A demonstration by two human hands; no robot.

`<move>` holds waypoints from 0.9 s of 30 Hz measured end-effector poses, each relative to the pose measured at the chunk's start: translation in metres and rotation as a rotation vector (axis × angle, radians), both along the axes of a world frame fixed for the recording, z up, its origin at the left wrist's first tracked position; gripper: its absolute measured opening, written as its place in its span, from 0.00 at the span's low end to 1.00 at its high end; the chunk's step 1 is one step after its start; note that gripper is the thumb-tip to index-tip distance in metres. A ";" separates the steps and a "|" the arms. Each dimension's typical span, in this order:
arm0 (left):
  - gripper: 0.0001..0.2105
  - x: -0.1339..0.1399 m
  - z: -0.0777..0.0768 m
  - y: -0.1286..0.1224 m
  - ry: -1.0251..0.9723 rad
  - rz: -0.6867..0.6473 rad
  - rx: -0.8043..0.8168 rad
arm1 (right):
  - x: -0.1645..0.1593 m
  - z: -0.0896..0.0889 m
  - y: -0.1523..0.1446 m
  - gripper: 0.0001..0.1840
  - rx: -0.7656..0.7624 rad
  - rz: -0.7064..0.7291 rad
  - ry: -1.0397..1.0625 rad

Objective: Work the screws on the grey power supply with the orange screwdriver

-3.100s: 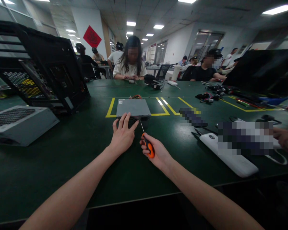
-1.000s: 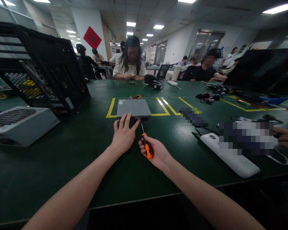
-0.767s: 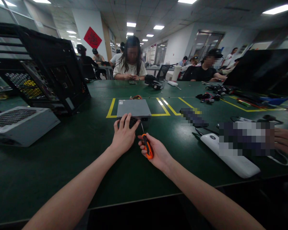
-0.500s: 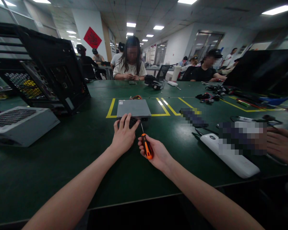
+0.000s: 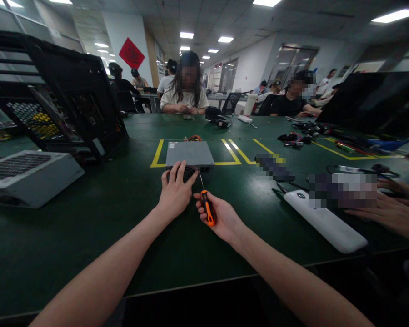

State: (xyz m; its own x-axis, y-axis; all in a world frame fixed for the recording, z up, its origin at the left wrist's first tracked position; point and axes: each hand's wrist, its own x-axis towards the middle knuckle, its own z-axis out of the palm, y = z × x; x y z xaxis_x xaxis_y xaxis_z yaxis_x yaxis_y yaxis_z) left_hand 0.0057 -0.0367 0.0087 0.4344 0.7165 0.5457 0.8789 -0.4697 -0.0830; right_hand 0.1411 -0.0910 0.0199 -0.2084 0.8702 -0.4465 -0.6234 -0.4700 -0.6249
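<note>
A grey computer power supply lies on the green table, coloured cables showing behind it. My left hand rests against its near edge with fingers spread, some on the top and one reaching along the near face. My right hand is closed around the orange and black handle of a screwdriver. Its thin shaft points up and away to the power supply's near face, close to my left fingertip. Whether the tip sits in a screw is too small to tell.
A black computer case and another grey power supply stand at left. On the right are a white power bank-like device, cables and a co-worker's hands. Yellow tape marks the table. A person sits opposite.
My right fingers have shifted slightly on the screwdriver handle; my left hand and the power supply stay in place. At right, the co-worker's hands have moved further into view.
</note>
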 end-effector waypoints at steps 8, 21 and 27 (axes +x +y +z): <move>0.22 0.000 0.001 -0.002 0.003 0.001 -0.002 | 0.000 0.002 -0.001 0.12 -0.002 -0.026 -0.027; 0.22 0.001 0.001 -0.002 0.000 0.006 0.001 | 0.001 0.000 0.000 0.14 -0.005 -0.020 -0.019; 0.22 0.002 0.001 -0.002 -0.014 0.000 -0.012 | 0.001 -0.002 0.001 0.05 0.035 -0.064 -0.018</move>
